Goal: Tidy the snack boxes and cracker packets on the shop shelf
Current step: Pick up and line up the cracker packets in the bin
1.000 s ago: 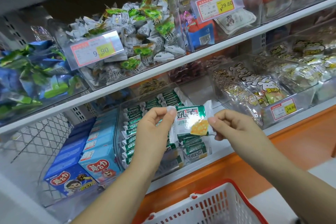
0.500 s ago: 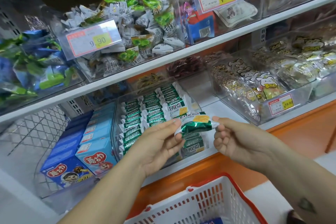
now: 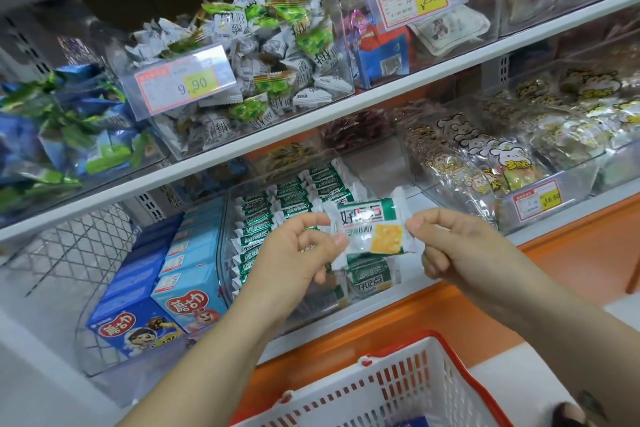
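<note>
Packet (image 3: 372, 230) back face-on between left hand (image 3: 298, 253) and right hand (image 3: 460, 246)

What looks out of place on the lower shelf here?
One green-and-white cracker packet is out of its clear bin, pinched at each end by the left hand and right hand. Behind it, the standing packets form neat rows, but the front packets lie flat and skewed.
</note>
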The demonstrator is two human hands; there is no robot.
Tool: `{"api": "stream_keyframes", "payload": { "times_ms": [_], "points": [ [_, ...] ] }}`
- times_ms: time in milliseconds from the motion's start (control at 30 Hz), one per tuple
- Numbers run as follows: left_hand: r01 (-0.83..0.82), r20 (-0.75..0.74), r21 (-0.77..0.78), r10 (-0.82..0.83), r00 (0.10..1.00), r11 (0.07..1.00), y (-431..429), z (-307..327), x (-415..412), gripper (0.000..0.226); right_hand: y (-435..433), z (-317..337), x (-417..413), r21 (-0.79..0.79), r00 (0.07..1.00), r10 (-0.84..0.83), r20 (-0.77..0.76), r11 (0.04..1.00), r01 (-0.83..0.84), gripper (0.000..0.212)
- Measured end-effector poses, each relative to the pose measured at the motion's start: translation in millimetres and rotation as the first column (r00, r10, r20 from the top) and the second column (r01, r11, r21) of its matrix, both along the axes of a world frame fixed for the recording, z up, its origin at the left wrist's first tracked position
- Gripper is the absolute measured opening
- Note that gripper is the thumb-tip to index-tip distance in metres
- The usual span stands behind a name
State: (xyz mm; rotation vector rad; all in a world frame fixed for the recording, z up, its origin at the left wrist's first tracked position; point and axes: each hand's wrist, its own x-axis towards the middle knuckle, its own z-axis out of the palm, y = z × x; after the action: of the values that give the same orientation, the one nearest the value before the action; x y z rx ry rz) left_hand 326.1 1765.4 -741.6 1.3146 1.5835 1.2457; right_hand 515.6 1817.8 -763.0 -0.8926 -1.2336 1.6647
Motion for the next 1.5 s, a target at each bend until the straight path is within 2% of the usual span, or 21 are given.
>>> {"api": "stream_keyframes", "payload": {
  "times_ms": [67,133,233,367,433,567,633,700,833,900,967,1067,1133,1200,1300,1400,1500],
  "points": [
    [-0.008,-0.076,0.073,0.013,0.997,0.997,-2,2,3,0.016,-1,2,1,0.016,0.999,0.028,-0.015,0.999,-0.028,0.014],
    [-0.003,-0.136,0.107,0.018,0.991,0.994,-4,1,5,0.03,-2,3,2,-0.006,0.998,0.041,-0.056,0.999,-0.042,0.02],
    [0.013,-0.185,0.135,0.012,0.983,0.991,-7,2,7,0.036,-5,1,4,0.085,0.999,0.046,0.025,0.995,-0.047,0.015],
    [0.041,-0.102,0.182,-0.023,0.995,0.982,-10,0,16,0.015,-7,0,3,0.211,0.997,0.008,0.076,0.977,-0.024,0.014],
    [0.041,-0.057,0.22,-0.029,0.998,0.975,-9,-3,17,0.021,-5,-1,1,0.208,0.997,-0.007,0.077,0.978,-0.009,0.02],
    [0.009,-0.184,0.284,0.046,0.982,0.959,-5,-9,17,0.03,-4,-4,-4,0.212,0.997,-0.023,0.07,0.977,0.008,0.033],
    [0.026,-0.243,0.318,0.055,0.968,0.948,-4,-11,16,0.031,-4,-4,-4,0.242,0.998,-0.02,0.051,0.97,0.007,0.031],
    [0.081,-0.365,0.354,0.058,0.929,0.932,-4,-12,13,0.03,-4,-5,-4,0.238,0.999,-0.019,0.028,0.971,0.011,0.024],
    [0.245,-0.676,0.264,-0.002,0.737,0.933,-4,-13,7,0.044,2,-8,-7,0.068,0.995,-0.013,-0.097,0.997,0.019,0.024],
    [0.266,-0.771,0.273,0.045,0.635,0.924,-2,-14,3,0.044,3,-8,-9,-0.001,0.992,-0.001,-0.127,1.0,0.001,0.026],
    [0.284,-0.82,0.303,0.097,0.564,0.91,0,-13,-2,0.041,2,-7,-11,0.023,0.997,0.034,-0.075,0.999,-0.032,0.024],
    [0.34,-0.828,0.226,-0.004,0.56,0.913,-5,-5,-5,0.04,3,-11,-15,0.102,0.994,0.092,0.051,0.99,-0.097,0.03],
    [0.349,-0.817,0.212,-0.031,0.576,0.913,-8,-5,-10,0.039,1,-10,-17,0.135,0.989,0.116,0.09,0.983,-0.127,0.026],
    [0.251,-0.79,0.253,0.049,0.612,0.934,-7,-5,-21,0.031,2,-9,-19,0.178,0.989,0.097,0.115,0.977,-0.117,0.023],
    [-0.071,-0.719,0.26,0.242,0.651,0.963,0,-6,-52,0.033,7,-10,-17,0.24,0.989,0.002,0.148,0.97,-0.038,0.018],
    [-0.25,-0.763,0.207,0.316,0.564,0.946,9,-6,-82,0.034,18,-17,-16,0.283,0.978,-0.111,0.178,0.958,0.058,0.014],
    [-0.302,-0.835,0.091,0.238,0.496,0.949,24,-7,-104,0.031,27,-27,-19,0.335,0.947,-0.185,0.262,0.938,0.091,0.017]
  ]
}}
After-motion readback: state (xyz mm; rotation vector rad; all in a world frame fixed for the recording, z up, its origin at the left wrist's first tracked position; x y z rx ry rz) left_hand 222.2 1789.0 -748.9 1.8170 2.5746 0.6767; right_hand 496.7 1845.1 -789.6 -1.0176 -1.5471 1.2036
